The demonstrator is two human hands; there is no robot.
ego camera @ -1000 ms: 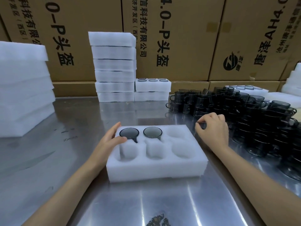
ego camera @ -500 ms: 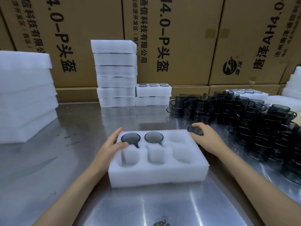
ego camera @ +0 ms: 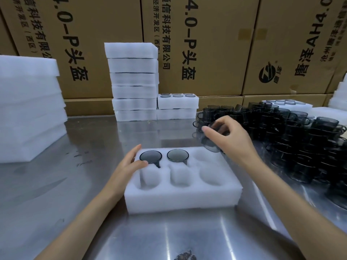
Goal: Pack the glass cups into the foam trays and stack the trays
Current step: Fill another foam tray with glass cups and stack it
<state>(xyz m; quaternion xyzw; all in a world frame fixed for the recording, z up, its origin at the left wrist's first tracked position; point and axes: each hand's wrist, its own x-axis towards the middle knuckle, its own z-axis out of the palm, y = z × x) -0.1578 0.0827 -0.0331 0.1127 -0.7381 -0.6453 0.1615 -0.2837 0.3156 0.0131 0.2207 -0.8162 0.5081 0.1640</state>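
Note:
A white foam tray (ego camera: 180,197) with six pockets lies in front of me on the steel table. Two smoky glass cups (ego camera: 150,156) (ego camera: 177,155) sit in its back left and back middle pockets; the other pockets hold nothing. My left hand (ego camera: 129,164) rests against the tray's back left corner, thumb on the rim by the first cup. My right hand (ego camera: 231,139) grips a glass cup (ego camera: 211,142) by its rim, lifted and tilted just above the tray's back right corner.
A large heap of dark glass cups (ego camera: 293,139) fills the table's right side. Stacked foam trays (ego camera: 134,81) stand at the back, with a lower stack (ego camera: 177,106) beside them showing cups. More foam (ego camera: 28,109) is piled at left. Cardboard boxes (ego camera: 206,44) form the back wall.
My right hand has picked a cup from the heap's edge and raised it toward the tray's back right corner. The left hand has stayed on the tray.

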